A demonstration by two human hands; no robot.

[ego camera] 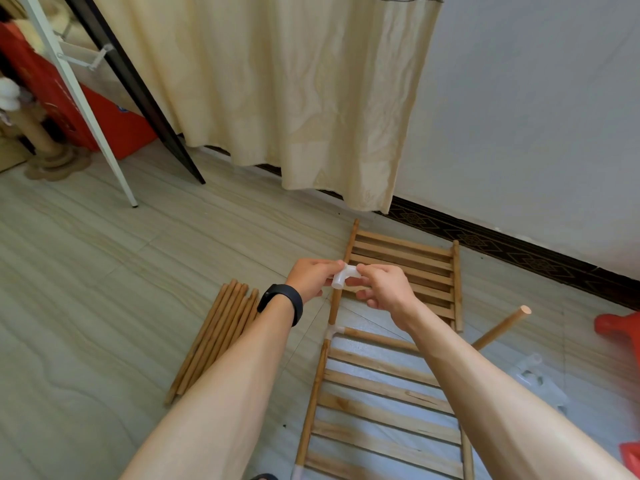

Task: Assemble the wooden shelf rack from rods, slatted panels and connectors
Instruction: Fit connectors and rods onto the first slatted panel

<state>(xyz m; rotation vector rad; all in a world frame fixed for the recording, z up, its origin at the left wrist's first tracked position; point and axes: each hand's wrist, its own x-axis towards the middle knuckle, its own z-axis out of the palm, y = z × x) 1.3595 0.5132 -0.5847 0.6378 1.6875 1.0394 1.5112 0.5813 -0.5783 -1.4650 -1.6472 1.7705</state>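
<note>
Both hands hold one white plastic connector (343,276) in the air above the floor. My left hand (310,277), with a black band on its wrist, pinches the connector's left end. My right hand (384,287) pinches its right end. Below them a slatted wooden panel (388,389) lies flat, joined by a fitted white connector (333,331) to a side rod. A second slatted panel (408,268) lies beyond it near the wall. A bundle of loose wooden rods (216,336) lies on the floor to the left.
One loose rod (502,327) sticks up at the right. A clear bag with white connectors (535,379) lies on the tiled floor beside it. Red plastic objects (620,332) sit at the right edge. A cream curtain (294,91) and a white frame leg (114,161) stand behind.
</note>
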